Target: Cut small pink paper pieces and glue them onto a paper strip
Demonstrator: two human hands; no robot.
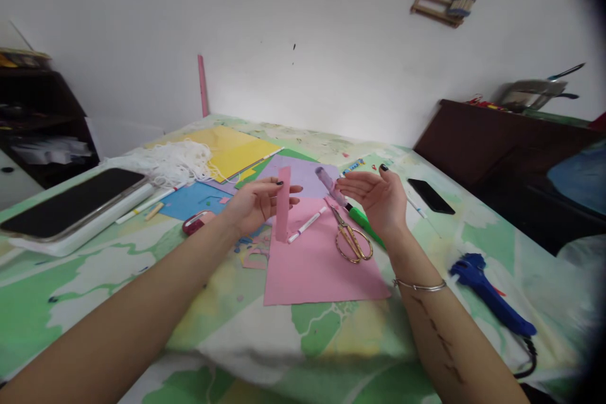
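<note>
From my remote seat, I see through the head camera that my left hand (258, 204) pinches a pink strip (283, 205) between thumb and fingers. The strip stands upright over the left side of the pink sheet (322, 274); whether its lower end touches the sheet, I can't tell. My right hand (374, 196) is wide, fingers extended and palm turned inward, with a bracelet (420, 287) at the wrist. Its fingertips are near a purple tube (324, 182), contact unclear. Between my hands, a white marker (307, 225) lies slanted on the sheet, just beside gold-handled scissors (353, 243). A blue glue gun (495, 298) lies on the patterned tablecloth (246, 341) to the right, and a yellow sheet (241, 146) lies farther back.
</note>
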